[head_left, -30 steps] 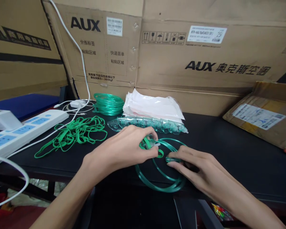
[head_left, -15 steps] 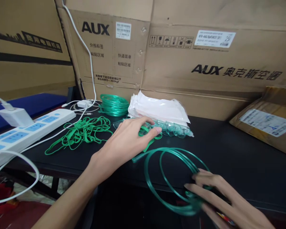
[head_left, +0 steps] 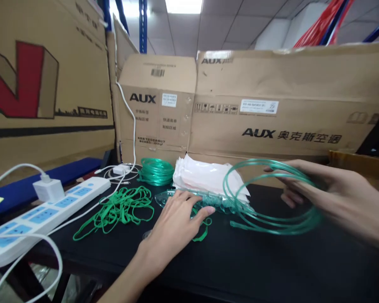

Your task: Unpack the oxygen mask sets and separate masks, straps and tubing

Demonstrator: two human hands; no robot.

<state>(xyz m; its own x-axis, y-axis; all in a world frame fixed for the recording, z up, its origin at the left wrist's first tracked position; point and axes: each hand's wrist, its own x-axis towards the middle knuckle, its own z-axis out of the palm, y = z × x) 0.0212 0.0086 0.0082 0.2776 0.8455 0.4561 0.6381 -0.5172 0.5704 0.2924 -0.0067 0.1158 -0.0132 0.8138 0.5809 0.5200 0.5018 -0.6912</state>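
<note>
Raised at the right, my right hand (head_left: pixel 316 185) has its fingers closed on a loose coil of green tubing (head_left: pixel 271 229), whose free end hangs at the coil's left. My left hand (head_left: pixel 183 214) rests over a green strap (head_left: pixel 204 233) on the black table, beside the row of clear green plastic pieces (head_left: pixel 214 201); its thumb is apart from the fingers, and what lies under the palm is hidden. White packets (head_left: pixel 208 174) lie behind these pieces. To the left are a heap of green elastic straps (head_left: pixel 123 208) and a second green tubing coil (head_left: pixel 157 171).
A white power strip (head_left: pixel 47 214) with a plugged-in white adapter (head_left: pixel 48 190) and looping white cables is on the left. Cardboard boxes (head_left: pixel 164 147) stand along the back, and another carton (head_left: pixel 360 168) sits at the right.
My right hand has lifted the tubing coil up and to the right. My left hand stays over the green strap. The view has tilted upward, showing the ceiling.
</note>
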